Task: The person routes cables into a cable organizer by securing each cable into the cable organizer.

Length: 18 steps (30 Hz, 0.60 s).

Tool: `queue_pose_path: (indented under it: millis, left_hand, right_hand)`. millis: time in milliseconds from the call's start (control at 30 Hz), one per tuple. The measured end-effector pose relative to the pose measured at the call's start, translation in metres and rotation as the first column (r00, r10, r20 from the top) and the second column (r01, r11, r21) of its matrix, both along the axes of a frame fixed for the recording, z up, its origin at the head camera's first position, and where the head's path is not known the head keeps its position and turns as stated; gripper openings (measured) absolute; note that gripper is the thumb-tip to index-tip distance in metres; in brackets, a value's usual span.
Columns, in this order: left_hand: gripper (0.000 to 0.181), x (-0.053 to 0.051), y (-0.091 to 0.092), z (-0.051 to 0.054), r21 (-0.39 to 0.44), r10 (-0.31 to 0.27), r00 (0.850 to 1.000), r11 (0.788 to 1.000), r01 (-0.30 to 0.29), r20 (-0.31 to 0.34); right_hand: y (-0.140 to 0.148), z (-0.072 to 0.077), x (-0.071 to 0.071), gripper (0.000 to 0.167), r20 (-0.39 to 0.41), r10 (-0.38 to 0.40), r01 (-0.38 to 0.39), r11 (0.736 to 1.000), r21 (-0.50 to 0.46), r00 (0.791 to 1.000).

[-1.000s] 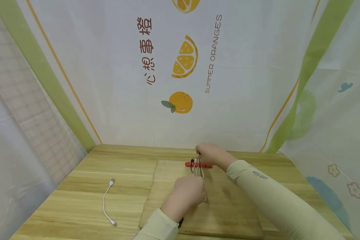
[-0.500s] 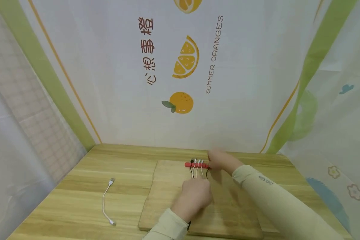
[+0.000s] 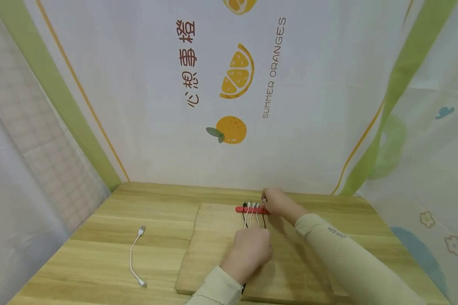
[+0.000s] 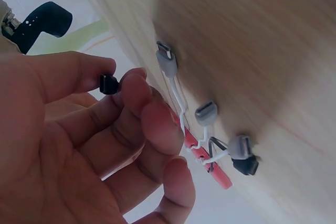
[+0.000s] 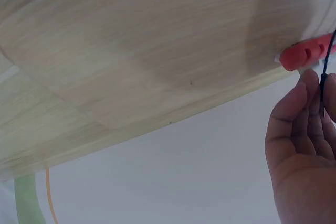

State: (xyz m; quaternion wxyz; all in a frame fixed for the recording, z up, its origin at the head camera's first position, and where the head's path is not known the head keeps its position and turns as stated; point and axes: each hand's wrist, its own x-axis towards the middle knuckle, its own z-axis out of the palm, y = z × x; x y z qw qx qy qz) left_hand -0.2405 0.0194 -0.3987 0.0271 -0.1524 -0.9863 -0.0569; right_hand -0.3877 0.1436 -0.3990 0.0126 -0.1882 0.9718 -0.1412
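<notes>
A red slotted cable holder (image 3: pixel 239 209) lies at the far edge of the wooden board, with several white and black cables seated in it. My right hand (image 3: pixel 280 203) pinches the far end of a black cable (image 5: pixel 323 83) at the holder's right end. Nearer to me, my left hand (image 3: pixel 252 249) is above the board; in the left wrist view its thumb and fingers pinch a small black connector (image 4: pixel 108 84). Beside those fingers, white cables end in grey-white connectors (image 4: pixel 167 62), and another black connector (image 4: pixel 247 166) sits among them.
One loose white USB cable (image 3: pixel 131 257) lies on the wooden table (image 3: pixel 95 250) to the left of the board (image 3: pixel 210 254). A white curtain (image 3: pixel 156 144) with orange prints hangs behind the table's far edge.
My right hand has moved right along the holder with the black cable, from between the white cables to the right end. My left hand has shifted a little to the right.
</notes>
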Motion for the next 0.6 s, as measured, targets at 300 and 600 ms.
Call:
queue_pose_path:
  millis: [300,600]
  left_hand:
    - [0.017,-0.003,0.012,0.006,-0.056,0.021,1.0,0.998,-0.021,-0.012]
    - [0.015,-0.004,0.018,-0.001,-0.088,0.023,0.997,0.996,-0.016,0.08]
  right_hand:
    - [-0.002,0.0,0.002,0.014,-0.018,-0.009,0.009,0.999,-0.037,1.0]
    - [-0.003,-0.009,-0.001,0.013,0.002,-0.034,0.034,0.999,-0.015,0.999]
